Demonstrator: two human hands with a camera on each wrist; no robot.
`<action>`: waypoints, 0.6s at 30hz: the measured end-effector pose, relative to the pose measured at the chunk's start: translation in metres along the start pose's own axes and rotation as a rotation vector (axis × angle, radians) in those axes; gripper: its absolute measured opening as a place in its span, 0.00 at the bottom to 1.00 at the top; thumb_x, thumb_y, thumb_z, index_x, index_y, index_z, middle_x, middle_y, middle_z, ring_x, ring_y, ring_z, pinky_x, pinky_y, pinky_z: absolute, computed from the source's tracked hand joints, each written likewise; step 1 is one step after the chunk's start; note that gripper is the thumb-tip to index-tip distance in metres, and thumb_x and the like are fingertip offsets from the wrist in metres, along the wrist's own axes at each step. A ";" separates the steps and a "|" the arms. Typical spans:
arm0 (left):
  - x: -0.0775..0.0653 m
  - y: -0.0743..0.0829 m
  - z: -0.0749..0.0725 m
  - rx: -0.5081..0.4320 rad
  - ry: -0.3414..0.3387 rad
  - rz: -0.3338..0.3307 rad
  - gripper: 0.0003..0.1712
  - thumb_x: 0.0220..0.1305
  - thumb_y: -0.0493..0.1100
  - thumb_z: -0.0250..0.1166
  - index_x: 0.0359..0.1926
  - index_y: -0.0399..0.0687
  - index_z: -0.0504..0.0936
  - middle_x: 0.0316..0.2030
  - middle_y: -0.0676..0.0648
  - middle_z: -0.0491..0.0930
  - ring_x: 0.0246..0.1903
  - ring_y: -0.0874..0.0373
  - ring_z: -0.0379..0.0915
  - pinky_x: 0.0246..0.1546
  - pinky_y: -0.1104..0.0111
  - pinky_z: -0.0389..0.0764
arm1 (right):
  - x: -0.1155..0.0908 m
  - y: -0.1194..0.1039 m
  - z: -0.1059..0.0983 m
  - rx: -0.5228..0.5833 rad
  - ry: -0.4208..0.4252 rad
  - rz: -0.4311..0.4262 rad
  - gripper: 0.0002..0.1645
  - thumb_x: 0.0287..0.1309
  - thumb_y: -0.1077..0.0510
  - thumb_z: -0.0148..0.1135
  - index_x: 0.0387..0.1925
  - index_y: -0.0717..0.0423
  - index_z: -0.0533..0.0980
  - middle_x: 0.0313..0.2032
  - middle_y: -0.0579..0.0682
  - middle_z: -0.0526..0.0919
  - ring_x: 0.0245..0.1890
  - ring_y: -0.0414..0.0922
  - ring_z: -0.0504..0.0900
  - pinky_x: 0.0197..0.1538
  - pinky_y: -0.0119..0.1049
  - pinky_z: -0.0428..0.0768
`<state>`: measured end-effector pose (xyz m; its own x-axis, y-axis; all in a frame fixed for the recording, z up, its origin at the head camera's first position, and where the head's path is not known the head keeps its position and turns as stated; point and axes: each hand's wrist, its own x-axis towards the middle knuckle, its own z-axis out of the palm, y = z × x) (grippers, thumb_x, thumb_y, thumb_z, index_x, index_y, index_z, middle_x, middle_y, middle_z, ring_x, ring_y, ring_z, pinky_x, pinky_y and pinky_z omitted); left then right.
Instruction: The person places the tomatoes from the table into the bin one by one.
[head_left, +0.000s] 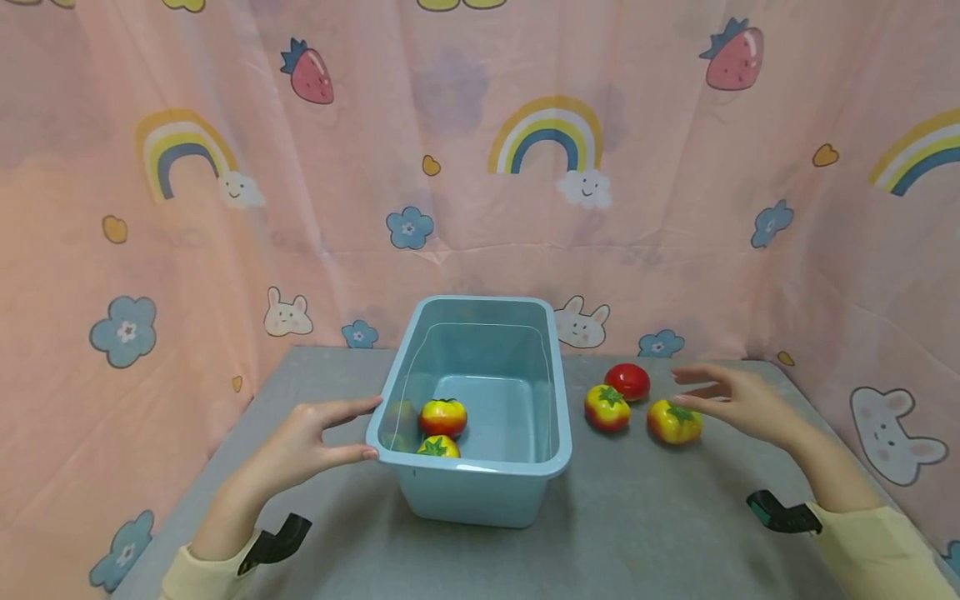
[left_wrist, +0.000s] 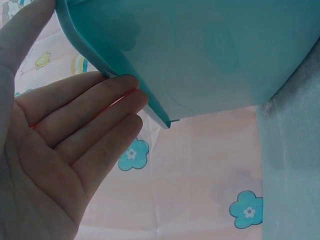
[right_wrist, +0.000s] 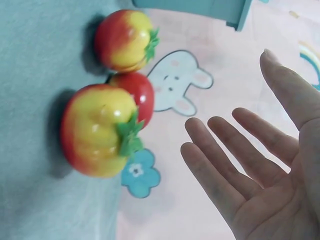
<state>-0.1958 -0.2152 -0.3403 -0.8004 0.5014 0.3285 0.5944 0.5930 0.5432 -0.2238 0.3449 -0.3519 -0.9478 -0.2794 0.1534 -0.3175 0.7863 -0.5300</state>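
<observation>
The fingertips and thumb of my left hand (head_left: 303, 440) touch the left rim of a light blue plastic bin (head_left: 480, 492). In the left wrist view the fingers (left_wrist: 95, 107) are nearly straight against that rim. Two red-and-yellow tomatoes with green tops, one tomato (head_left: 443, 418) behind another tomato (head_left: 438, 447), lie in the bin's near left corner. Just above a yellow-red tomato (head_left: 674, 423) on the table hovers my right hand (head_left: 742, 406). Its fingers (right_wrist: 225, 175) are spread and hold nothing. Beside that tomato sit another yellow-red tomato (head_left: 607, 408) and a plain red one (head_left: 627, 382).
The grey table (head_left: 637, 525) carries the bin at its middle and the loose tomatoes to its right. A pink printed curtain (head_left: 480, 208) hangs behind the table and along both sides. Dark wrist devices (head_left: 273, 543) are on both sleeves.
</observation>
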 end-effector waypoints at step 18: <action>0.000 -0.001 0.000 0.006 -0.006 -0.003 0.37 0.51 0.60 0.69 0.60 0.50 0.76 0.56 0.52 0.79 0.55 0.52 0.76 0.52 0.56 0.80 | -0.004 0.038 0.012 0.006 0.003 0.099 0.33 0.61 0.43 0.59 0.59 0.60 0.71 0.55 0.64 0.77 0.50 0.61 0.79 0.45 0.56 0.82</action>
<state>-0.1963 -0.2161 -0.3407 -0.8017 0.5031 0.3226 0.5925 0.5982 0.5396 -0.2323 0.3694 -0.3829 -0.9746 -0.1993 0.1023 -0.2224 0.8063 -0.5481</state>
